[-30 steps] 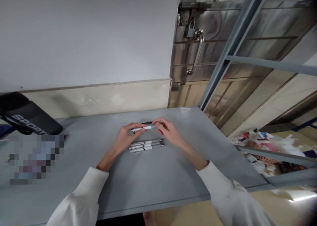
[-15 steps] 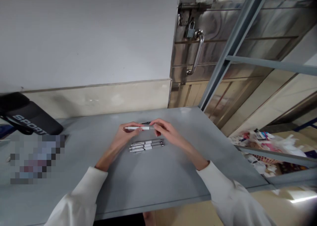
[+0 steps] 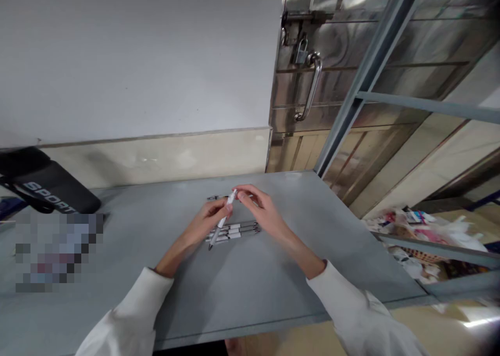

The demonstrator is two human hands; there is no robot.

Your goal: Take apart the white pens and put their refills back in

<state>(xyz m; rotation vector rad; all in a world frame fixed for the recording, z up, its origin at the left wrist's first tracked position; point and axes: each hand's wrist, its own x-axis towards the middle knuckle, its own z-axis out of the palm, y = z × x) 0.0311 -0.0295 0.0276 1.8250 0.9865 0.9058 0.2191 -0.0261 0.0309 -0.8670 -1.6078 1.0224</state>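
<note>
I hold a white pen (image 3: 223,219) between both hands above the grey bench (image 3: 250,283). My left hand (image 3: 207,221) pinches its barrel with a narrow grip, and my right hand (image 3: 260,210) closes its fingertips on the upper end. The pen tilts, its tip pointing down toward me and to my left. Just beneath it, a small row of matching pens (image 3: 234,232) lies side by side on the bench, and one more pen (image 3: 214,197) lies beyond my hands. A black bag (image 3: 42,187) sits far to my left.
</note>
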